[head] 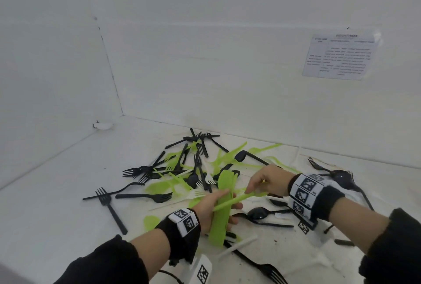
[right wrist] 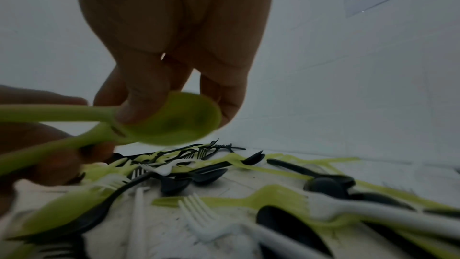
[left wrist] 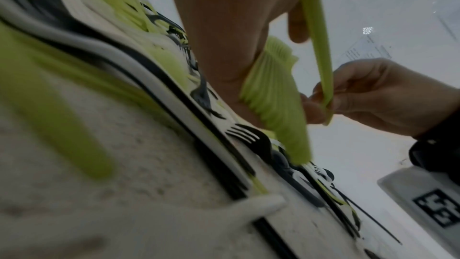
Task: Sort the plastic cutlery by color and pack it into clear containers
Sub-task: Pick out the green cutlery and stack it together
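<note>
My left hand (head: pixel 210 209) grips a stacked bundle of green cutlery (head: pixel 219 217), held upright-tilted above the table; the stack shows as ribbed green edges (left wrist: pixel 271 94) in the left wrist view. My right hand (head: pixel 264 181) pinches a green spoon (right wrist: pixel 174 117) by the bowl end, thumb pressed at its neck. The spoon's handle (head: pixel 230 201) lies across the bundle, touching my left fingers. A mixed pile of black forks and spoons (head: pixel 150 169), green pieces (head: pixel 237 153) and white forks (right wrist: pixel 199 216) covers the white table beyond and under both hands. No clear container is in view.
White walls enclose the table at left and back, meeting in a corner (head: pixel 121 114). A printed sheet (head: pixel 339 55) hangs on the back wall. More black cutlery (head: pixel 341 176) lies at the right, and a black fork (head: pixel 109 206) at the left. The table's left part (head: pixel 57 181) is bare.
</note>
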